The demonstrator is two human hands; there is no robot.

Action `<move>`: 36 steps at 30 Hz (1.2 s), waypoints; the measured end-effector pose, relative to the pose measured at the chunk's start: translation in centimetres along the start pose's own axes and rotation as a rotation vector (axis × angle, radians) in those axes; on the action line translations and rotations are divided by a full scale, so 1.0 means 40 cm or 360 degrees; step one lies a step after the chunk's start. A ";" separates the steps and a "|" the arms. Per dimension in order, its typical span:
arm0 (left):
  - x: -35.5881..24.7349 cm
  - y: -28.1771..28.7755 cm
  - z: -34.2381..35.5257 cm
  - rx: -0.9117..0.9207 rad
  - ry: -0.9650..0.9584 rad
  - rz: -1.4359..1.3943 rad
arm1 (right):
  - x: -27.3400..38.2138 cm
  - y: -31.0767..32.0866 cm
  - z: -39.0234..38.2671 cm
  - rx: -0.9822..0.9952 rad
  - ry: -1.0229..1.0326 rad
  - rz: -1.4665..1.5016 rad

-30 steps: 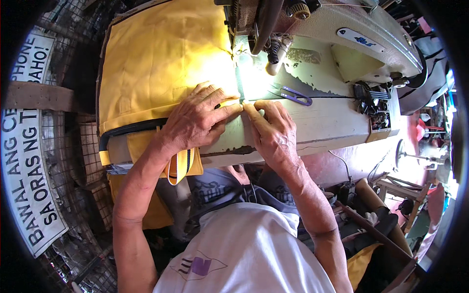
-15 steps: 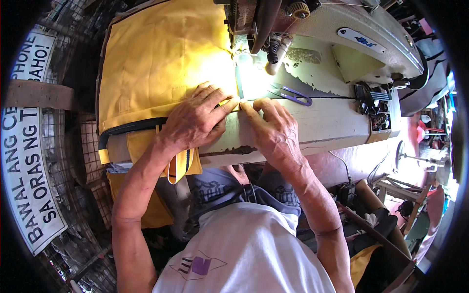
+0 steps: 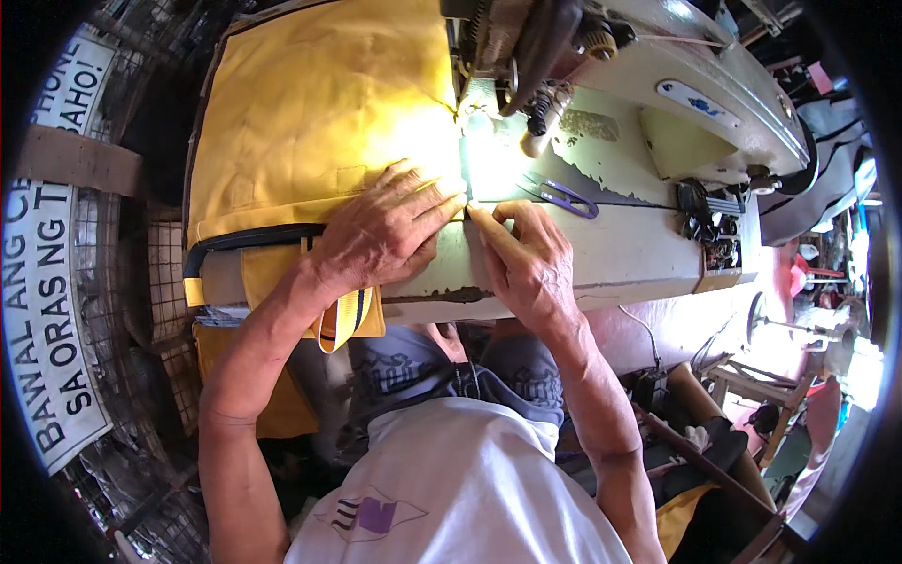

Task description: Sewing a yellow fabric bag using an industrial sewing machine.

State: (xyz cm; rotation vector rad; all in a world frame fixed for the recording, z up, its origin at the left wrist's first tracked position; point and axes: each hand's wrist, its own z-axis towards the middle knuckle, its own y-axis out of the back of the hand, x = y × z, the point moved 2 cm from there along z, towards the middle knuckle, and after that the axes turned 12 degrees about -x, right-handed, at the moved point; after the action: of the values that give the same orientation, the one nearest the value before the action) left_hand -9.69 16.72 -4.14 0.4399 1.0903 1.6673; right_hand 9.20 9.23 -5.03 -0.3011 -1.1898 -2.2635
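Observation:
A large yellow fabric panel [image 3: 315,103] with dark edging along its rim lies to the left of the sewing machine [image 3: 615,61]. My left hand [image 3: 381,226] lies over the panel's near right corner, its thumb and index finger closed on the fabric edge. Right beside those fingertips, my right hand [image 3: 529,256] pinches the end of a narrow dark edging strip [image 3: 464,160] that runs toward the machine's needle area. Bright lamp glare partly washes out the stitching area. Purple thread snips [image 3: 564,197] lie on the machine bed, just beyond my right hand.
A yellow webbing loop [image 3: 348,318] hangs over the near table edge under my left wrist. The machine's bobbin winder [image 3: 719,216] stands at the right end of the bed. At far left, a white sign [image 3: 56,348] hangs on wire mesh. A standing fan [image 3: 808,324] is at far right.
The whole view has shifted slightly. My right index finger has straightened toward the edging, while my left hand keeps its place on the fabric corner.

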 end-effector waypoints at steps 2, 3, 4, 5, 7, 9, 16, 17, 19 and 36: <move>0.002 -0.001 0.000 -0.0041 -0.0006 0.0012 | 0.005 0.004 0.002 0.0017 0.0004 -0.0004; 0.000 -0.002 0.003 -0.0044 -0.0001 -0.0018 | 0.005 0.006 0.003 0.0027 -0.0012 -0.0016; 0.000 -0.002 0.005 -0.0046 0.0002 -0.0048 | 0.007 0.008 0.007 0.0044 0.0009 -0.0042; 0.001 0.000 0.005 -0.0053 0.0011 -0.0041 | 0.005 0.007 0.011 0.0048 0.0020 -0.0038; 0.006 0.003 0.007 0.0010 0.0001 -0.0104 | -0.001 0.004 0.019 0.0004 0.0124 -0.0018; 0.014 0.009 0.011 -0.0014 -0.0002 -0.0105 | 0.002 0.000 0.027 0.0013 0.0129 -0.0028; 0.071 -0.010 0.049 -0.0107 -0.0083 -0.0162 | -0.030 -0.025 0.066 0.0087 0.0090 -0.0029; 0.079 -0.007 0.058 -0.0144 -0.0083 -0.0196 | -0.032 -0.028 0.074 0.0116 0.0101 -0.0069; 0.089 0.001 0.077 -0.0154 -0.0082 -0.0198 | -0.034 -0.031 0.093 0.0145 0.0108 -0.0112; 0.131 -0.003 0.097 -0.0139 0.0029 -0.0242 | -0.064 -0.070 0.117 0.0070 -0.0007 -0.0117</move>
State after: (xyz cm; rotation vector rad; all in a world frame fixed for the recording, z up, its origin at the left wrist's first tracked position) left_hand -8.79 23.15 -3.38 0.2789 1.0337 1.5805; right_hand 9.44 15.25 -5.35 -0.2498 -1.2707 -2.2966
